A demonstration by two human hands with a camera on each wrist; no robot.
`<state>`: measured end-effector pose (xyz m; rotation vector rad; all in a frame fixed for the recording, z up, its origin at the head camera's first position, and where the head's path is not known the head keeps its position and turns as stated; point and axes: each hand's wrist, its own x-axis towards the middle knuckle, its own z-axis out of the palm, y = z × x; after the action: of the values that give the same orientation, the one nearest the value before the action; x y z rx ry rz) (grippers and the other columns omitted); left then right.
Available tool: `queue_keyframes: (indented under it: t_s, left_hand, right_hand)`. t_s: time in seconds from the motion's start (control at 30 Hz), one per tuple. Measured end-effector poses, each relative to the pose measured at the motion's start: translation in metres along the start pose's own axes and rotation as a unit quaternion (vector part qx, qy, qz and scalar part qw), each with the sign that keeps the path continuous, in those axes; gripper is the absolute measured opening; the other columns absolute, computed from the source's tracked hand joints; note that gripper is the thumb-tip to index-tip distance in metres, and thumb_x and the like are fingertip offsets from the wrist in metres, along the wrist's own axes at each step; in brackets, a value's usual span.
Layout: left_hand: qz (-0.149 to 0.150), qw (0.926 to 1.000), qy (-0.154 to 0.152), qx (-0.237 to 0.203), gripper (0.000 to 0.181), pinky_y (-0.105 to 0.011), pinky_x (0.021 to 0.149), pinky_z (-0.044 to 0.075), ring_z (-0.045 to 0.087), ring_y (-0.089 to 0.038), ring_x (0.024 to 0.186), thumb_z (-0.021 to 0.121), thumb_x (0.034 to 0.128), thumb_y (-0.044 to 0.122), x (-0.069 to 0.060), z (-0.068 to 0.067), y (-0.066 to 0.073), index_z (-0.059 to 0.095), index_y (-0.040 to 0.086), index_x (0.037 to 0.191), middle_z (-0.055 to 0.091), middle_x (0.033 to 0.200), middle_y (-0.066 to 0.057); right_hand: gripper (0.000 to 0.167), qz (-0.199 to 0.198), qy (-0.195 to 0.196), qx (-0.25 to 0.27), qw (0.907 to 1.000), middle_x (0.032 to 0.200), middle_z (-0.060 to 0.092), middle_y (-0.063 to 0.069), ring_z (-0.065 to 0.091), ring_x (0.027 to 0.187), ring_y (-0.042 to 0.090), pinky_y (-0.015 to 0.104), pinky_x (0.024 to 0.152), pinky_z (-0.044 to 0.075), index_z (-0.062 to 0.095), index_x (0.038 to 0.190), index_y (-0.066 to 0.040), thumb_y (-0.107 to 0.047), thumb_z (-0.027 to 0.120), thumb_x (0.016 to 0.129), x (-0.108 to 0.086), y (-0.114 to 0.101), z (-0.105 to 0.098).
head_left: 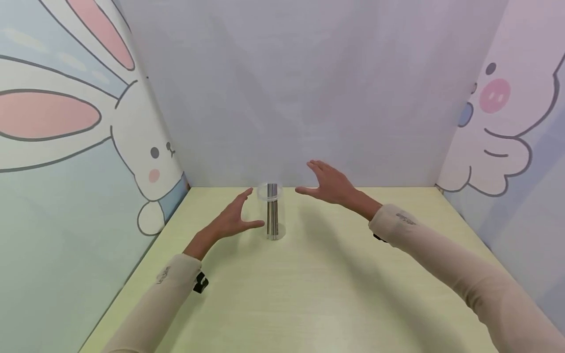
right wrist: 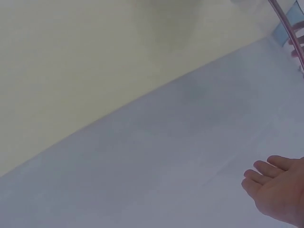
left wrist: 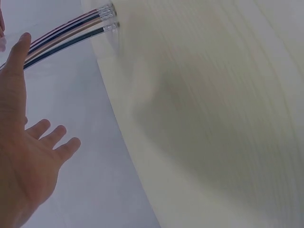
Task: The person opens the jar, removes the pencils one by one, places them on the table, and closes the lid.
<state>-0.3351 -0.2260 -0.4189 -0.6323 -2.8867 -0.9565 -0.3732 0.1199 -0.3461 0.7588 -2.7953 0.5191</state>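
Note:
A clear cylindrical container (head_left: 261, 192) stands upright near the back of the table, with several slim shiny metallic rods (head_left: 272, 215) inside. In the left wrist view the rods (left wrist: 71, 31) show dark, reddish and coppery streaks with clear ends; their exact kind is unclear. My left hand (head_left: 231, 218) is just left of the container, thumb and fingers spread, holding nothing. On the other side my right hand (head_left: 333, 186) hovers higher and farther off, empty, its fingers extended. Part of the right hand (right wrist: 280, 190) shows at the right wrist view's edge.
The pale wood-grain table (head_left: 282, 294) ends at a plain grey-white back wall (head_left: 309, 88). Side walls with cartoon animals, a rabbit (head_left: 137, 132) on the left and a pink-cheeked figure (head_left: 507, 127) on the right, close in the workspace.

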Motion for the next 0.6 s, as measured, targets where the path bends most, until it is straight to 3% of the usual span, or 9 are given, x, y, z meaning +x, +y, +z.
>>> queue_keyframes:
  t_s: [0.27,0.37,0.6]
  left_hand:
    - [0.035,0.9975,0.024,-0.056,0.114,-0.062,0.114,0.038,0.040,-0.041,0.147,0.087,0.0824,0.050,0.008,0.012,0.005,0.016,0.018,0.166,0.032,0.167,-0.011]
    - [0.047,0.9956,0.031,-0.075,0.112,-0.060,0.115,0.037,0.041,-0.038,0.147,0.088,0.0835,0.045,0.012,0.017,0.008,0.016,0.021,0.166,0.034,0.166,-0.009]
    - [0.039,0.9926,0.037,-0.109,0.112,-0.061,0.114,0.038,0.041,-0.031,0.148,0.090,0.0816,0.044,0.017,0.030,0.012,0.018,0.019,0.165,0.041,0.161,-0.008]
  right_hand:
    - [0.101,-0.009,-0.021,0.006,0.9997,0.167,0.034,0.012,0.033,0.153,0.032,0.059,0.117,0.035,0.033,0.162,-0.011,-0.075,0.061,0.090,0.010,-0.023,0.009]
    - [0.100,-0.014,-0.028,0.003,0.9995,0.166,0.035,0.011,0.035,0.152,0.031,0.058,0.116,0.037,0.034,0.162,-0.012,-0.075,0.062,0.089,0.013,-0.031,0.012]
    - [0.100,-0.045,-0.044,0.008,0.9980,0.165,0.037,0.009,0.037,0.151,0.029,0.057,0.114,0.040,0.036,0.162,-0.014,-0.076,0.063,0.088,0.016,-0.051,0.014]
